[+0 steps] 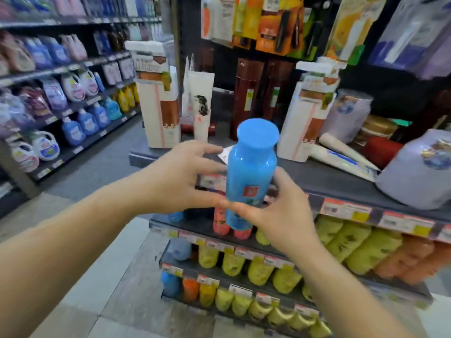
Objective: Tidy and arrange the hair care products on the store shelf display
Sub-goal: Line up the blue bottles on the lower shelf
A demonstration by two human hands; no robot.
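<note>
A blue bottle (251, 172) with a wide blue cap is held upright in front of the dark shelf (341, 184). My left hand (180, 176) touches its left side, thumb low on the bottle and fingers spread behind it. My right hand (275, 211) grips the lower right of the bottle, thumb across the front near a red label. The bottle's base hangs over the shelf edge, above red bottles (220, 223) on the tier below.
White boxes (159, 103), (308, 111), tall brown bottles (247, 93), a white tube (200, 103) and lilac packs (419, 172) stand on the top shelf. Lower tiers hold yellow (353, 245), orange (410, 257) and blue (170, 284) bottles. A detergent aisle (61, 98) runs at left.
</note>
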